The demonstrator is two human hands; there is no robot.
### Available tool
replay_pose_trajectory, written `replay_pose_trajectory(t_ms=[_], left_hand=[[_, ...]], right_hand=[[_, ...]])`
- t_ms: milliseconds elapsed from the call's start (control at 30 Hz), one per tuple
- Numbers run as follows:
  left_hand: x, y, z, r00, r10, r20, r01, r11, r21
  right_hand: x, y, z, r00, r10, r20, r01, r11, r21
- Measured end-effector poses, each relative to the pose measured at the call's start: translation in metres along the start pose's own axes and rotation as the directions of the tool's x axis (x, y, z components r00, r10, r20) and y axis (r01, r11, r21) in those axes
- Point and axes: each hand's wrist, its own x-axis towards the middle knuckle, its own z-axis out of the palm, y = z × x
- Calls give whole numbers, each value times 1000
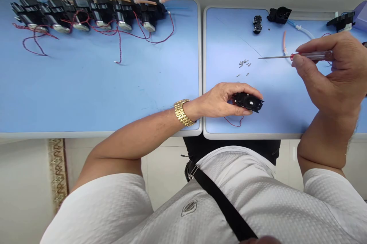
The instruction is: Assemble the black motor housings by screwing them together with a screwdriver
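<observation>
My left hand point(226, 100) is closed around a small black motor assembly point(249, 102) near the front of the right table. A round hub with a white centre faces up on it, and a red twisted wire point(233, 123) trails below. Raised to the right, my right hand point(329, 68) grips a small screwdriver point(311, 55) by its clear handle. The thin shaft points left, its tip apart from the assembly and near several loose screws point(243, 63) on the blue table surface.
Several black motor units point(97, 16) with red wires and orange tubes line the back of the left table point(100, 91). Two black cylindrical parts point(257, 24) and a black housing point(279, 15) with a clear tube point(305, 31) lie at the right table's back. A purple container point(360, 15) stands far right.
</observation>
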Motion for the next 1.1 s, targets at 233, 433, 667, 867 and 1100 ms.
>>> replay_pose_trajectory(t_ms=[233,433,667,867,1100], left_hand=[[-2,7,3,992,-121,31,115,980,160],[-1,10,4,989,-147,27,137,963,234],[0,8,4,993,-109,39,91,945,314],[-1,7,4,994,-91,59,68,944,324],[-1,6,5,996,-51,69,23,932,362]], right_hand=[[0,0,4,1000,-28,2,28,1000,-3],[0,-4,5,998,-49,33,49,999,-21],[-1,-7,5,995,-44,93,48,998,-46],[-2,-9,4,989,-42,143,45,999,-21],[-4,-20,9,959,-60,275,43,997,68]])
